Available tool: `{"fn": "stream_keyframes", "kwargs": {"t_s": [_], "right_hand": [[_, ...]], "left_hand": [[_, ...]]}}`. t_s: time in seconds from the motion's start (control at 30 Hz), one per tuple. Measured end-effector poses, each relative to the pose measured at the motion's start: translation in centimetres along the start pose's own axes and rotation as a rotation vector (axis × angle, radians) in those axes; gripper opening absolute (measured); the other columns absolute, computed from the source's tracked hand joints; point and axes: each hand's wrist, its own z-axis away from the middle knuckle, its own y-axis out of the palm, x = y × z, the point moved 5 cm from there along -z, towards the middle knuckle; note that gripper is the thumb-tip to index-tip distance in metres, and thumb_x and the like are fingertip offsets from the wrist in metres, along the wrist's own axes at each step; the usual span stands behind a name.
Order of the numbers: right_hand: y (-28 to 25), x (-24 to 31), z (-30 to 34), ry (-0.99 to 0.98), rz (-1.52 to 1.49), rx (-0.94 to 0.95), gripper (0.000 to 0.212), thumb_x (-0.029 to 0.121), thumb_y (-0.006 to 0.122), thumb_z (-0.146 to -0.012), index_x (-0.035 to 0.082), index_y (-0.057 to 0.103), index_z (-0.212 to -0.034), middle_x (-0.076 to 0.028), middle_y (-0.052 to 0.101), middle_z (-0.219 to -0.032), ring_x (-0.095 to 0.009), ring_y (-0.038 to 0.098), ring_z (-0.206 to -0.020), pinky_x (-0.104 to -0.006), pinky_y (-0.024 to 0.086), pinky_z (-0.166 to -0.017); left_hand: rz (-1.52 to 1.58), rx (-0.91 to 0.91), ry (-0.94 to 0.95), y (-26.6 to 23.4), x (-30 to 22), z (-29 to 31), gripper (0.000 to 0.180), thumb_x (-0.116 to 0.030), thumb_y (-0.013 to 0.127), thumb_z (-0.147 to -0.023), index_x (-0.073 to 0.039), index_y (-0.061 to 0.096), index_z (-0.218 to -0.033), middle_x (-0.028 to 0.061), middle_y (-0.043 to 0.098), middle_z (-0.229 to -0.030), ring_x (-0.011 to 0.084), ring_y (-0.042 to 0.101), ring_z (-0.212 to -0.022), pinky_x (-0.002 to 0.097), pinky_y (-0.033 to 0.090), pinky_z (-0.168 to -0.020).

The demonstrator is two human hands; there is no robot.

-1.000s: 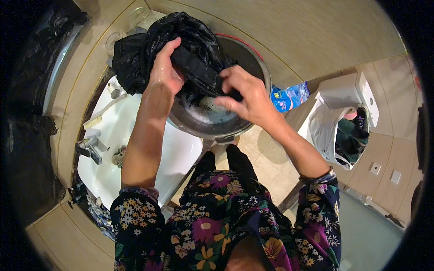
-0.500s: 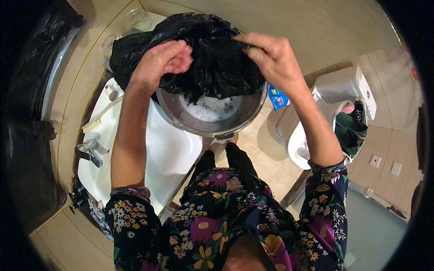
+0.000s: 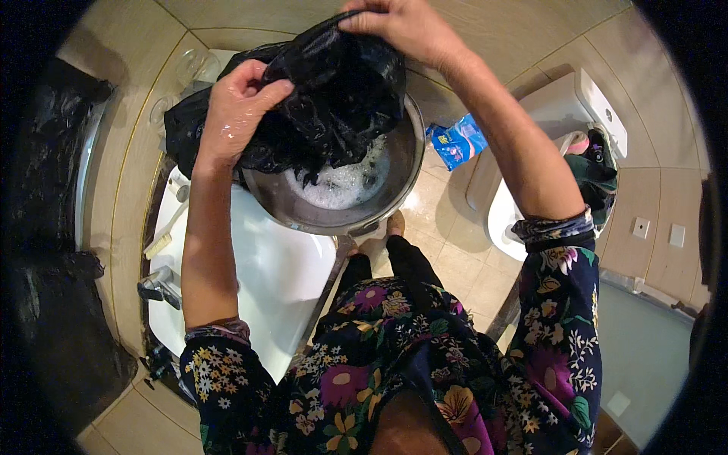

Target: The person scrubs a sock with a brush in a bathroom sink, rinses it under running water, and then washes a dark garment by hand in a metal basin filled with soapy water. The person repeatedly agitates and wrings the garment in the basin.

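Observation:
A wet black cloth [image 3: 334, 114] hangs bunched from both my hands; I cannot tell what garment it is. My left hand [image 3: 236, 114] is closed on its left side, thumb and fingertips pinching a fold. Farther away and to the right, my right hand [image 3: 402, 29] pinches the cloth's upper edge between thumb and fingers. Below the cloth is a grey metal basin [image 3: 413, 171] holding foamy water [image 3: 341, 186]. The cloth's lower folds hang over the far part of the basin and cover much of the water.
A white sink [image 3: 280, 254] with a metal faucet [image 3: 159, 288] and a brush [image 3: 159, 244] lies at left. Glass jars [image 3: 199, 67] stand in the far left corner. Right of the basin are a blue packet [image 3: 458, 142] and a white toilet [image 3: 504, 220] with dark green cloth beside it.
My right hand has moved farther away and slightly left, lifting the cloth's edge. My left hand has turned and now pinches a fold. More of the blue packet shows.

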Motion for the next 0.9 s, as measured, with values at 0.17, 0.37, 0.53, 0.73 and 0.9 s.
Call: {"fn": "stream_keyframes", "kwargs": {"t_s": [0.17, 0.37, 0.53, 0.73, 0.9], "right_hand": [[3.1, -4.4, 4.1, 0.13, -0.091, 0.193, 0.039, 0.04, 0.069, -0.072, 0.005, 0.056, -0.062, 0.003, 0.045, -0.055, -0.008, 0.04, -0.055, -0.0269, 0.033, -0.05], [6.2, -7.2, 8.2, 0.215, -0.307, 0.31, 0.028, 0.02, 0.071, -0.071, 0.008, 0.046, -0.067, 0.004, 0.044, -0.063, -0.006, 0.041, -0.062, -0.0252, 0.035, -0.056], [0.6, -6.5, 6.9, 0.124, -0.044, -0.346, 0.02, 0.02, 0.065, -0.076, 0.002, 0.058, -0.078, -0.002, 0.055, -0.065, -0.01, 0.051, -0.053, -0.0277, 0.042, -0.047], [-0.1, -4.2, 5.4, 0.177, 0.186, -0.543, 0.025, 0.022, 0.055, -0.081, -0.001, 0.061, -0.086, -0.012, 0.065, -0.076, -0.022, 0.062, -0.067, -0.0352, 0.047, -0.061], [3.4, -5.1, 5.2, 0.44, -0.675, -0.407, 0.028, 0.025, 0.059, -0.085, -0.001, 0.061, -0.093, -0.006, 0.063, -0.079, -0.012, 0.057, -0.067, -0.0241, 0.047, -0.059]], "left_hand": [[0.15, -0.202, -0.067, -1.8, 0.0, -0.9, 0.005, -0.007, 0.061, -0.078, -0.007, 0.055, -0.078, -0.0035, 0.053, -0.068, 0.0043, 0.048, -0.059, 0.018, 0.039, -0.051], [-0.133, -0.445, -0.15, -3.6, -0.3, -0.9, 0.008, -0.013, 0.06, -0.08, -0.007, 0.056, -0.078, -0.0065, 0.05, -0.062, 0.0028, 0.041, -0.05, 0.0187, 0.031, -0.043], [-0.202, -0.247, -0.207, -3.6, -0.2, -0.8, 0.008, -0.014, 0.06, -0.08, -0.006, 0.057, -0.082, -0.0046, 0.053, -0.064, 0.0035, 0.042, -0.05, 0.0185, 0.031, -0.043], [0.536, 0.012, -0.332, -4.2, -0.5, 0.2, 0.026, -0.013, 0.054, -0.085, 0.004, 0.054, -0.104, 0.0132, 0.062, -0.1, 0.0243, 0.062, -0.089, 0.0389, 0.053, -0.077], [1.0, 0.223, -0.351, -3.8, -0.5, 1.2, 0.034, -0.016, 0.047, -0.088, 0.005, 0.05, -0.114, 0.0182, 0.056, -0.114, 0.0305, 0.053, -0.108, 0.0469, 0.04, -0.096]]}}
